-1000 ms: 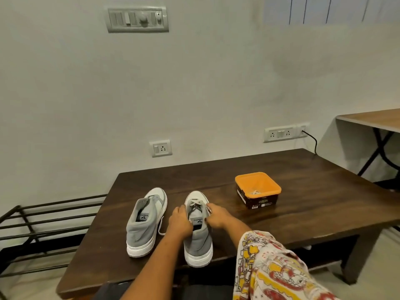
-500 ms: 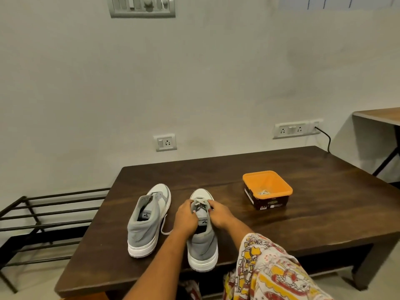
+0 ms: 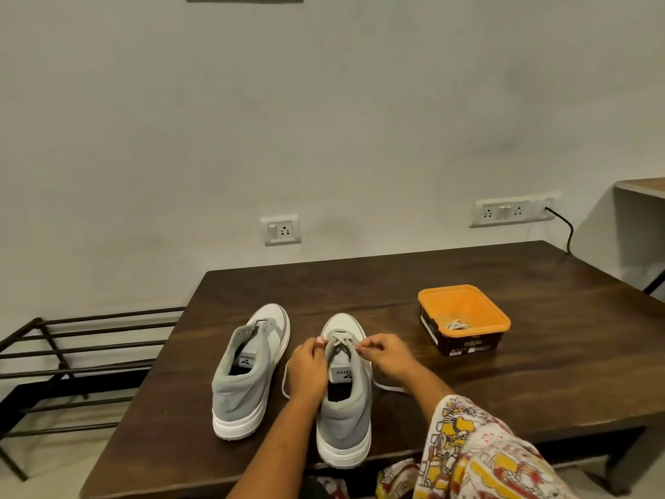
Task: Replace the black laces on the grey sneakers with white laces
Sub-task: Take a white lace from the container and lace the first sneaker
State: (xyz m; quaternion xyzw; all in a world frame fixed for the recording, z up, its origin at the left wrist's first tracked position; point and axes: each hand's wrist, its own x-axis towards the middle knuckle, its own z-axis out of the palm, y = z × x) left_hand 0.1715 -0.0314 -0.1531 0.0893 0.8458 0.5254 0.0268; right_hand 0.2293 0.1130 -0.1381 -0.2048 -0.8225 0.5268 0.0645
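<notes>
White lace (image 3: 340, 341) is mid-threading on the six-o'clock sneaker (image 3: 346, 412), left hand (image 3: 308, 369) and right hand (image 3: 388, 357) each pinching an end; next crossing, I reckon, comes nearer the ankle.

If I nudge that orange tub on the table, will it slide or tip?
The orange tub probably slides, not tips: it sits low and wide. Likely light too, holding only a small lace bundle.

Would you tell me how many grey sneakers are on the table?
2. The left sneaker stands unlaced; the right sneaker stands beside it, its white lace pinched by the left hand and right hand. None seems hidden.
</notes>
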